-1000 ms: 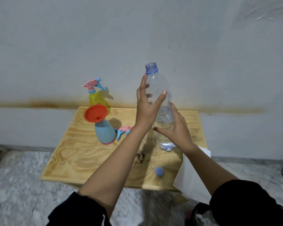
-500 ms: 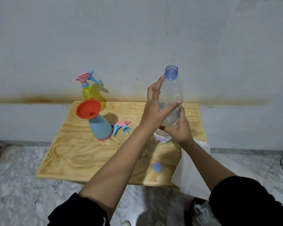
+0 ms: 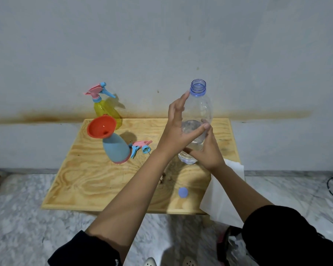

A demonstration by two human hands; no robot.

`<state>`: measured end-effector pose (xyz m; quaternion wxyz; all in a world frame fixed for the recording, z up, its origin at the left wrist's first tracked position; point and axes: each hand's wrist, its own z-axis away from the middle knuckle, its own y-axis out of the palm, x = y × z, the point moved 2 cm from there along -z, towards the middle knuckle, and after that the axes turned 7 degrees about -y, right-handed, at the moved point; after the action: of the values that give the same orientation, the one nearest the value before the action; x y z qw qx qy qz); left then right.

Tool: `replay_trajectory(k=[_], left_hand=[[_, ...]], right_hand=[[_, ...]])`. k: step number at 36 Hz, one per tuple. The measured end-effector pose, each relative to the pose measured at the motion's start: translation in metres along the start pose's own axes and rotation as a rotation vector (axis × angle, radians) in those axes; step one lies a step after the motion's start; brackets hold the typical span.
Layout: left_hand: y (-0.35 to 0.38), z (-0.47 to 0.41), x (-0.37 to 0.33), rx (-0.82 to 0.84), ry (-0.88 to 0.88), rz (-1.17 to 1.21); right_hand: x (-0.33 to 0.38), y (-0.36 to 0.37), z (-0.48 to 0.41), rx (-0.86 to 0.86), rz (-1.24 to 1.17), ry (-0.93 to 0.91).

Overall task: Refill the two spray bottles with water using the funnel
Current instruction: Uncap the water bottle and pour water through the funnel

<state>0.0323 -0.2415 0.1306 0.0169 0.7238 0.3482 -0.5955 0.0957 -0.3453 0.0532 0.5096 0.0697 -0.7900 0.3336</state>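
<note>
Lowered since a second ago, the left hand lays its fingers up the water bottle to the neck, thumb pressed across the front. The right hand wraps the lower body. Uncapped and upright, the bottle is down near the table, little water left. The funnel sits in the blue spray bottle, well to the left. I'd say this pour is over; the yellow spray bottle behind wears its head.
</note>
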Motion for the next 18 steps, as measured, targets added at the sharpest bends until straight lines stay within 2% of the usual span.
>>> replay_trajectory(k=[8,18], left_hand=[[-0.006,0.002,-0.014,-0.015,-0.044,-0.019],[-0.017,0.003,-0.028,-0.019,0.006,-0.227]], right_hand=[[0.011,-0.004,0.002,-0.020,0.074,0.015],[0.020,-0.009,0.007,-0.005,0.169,0.097]])
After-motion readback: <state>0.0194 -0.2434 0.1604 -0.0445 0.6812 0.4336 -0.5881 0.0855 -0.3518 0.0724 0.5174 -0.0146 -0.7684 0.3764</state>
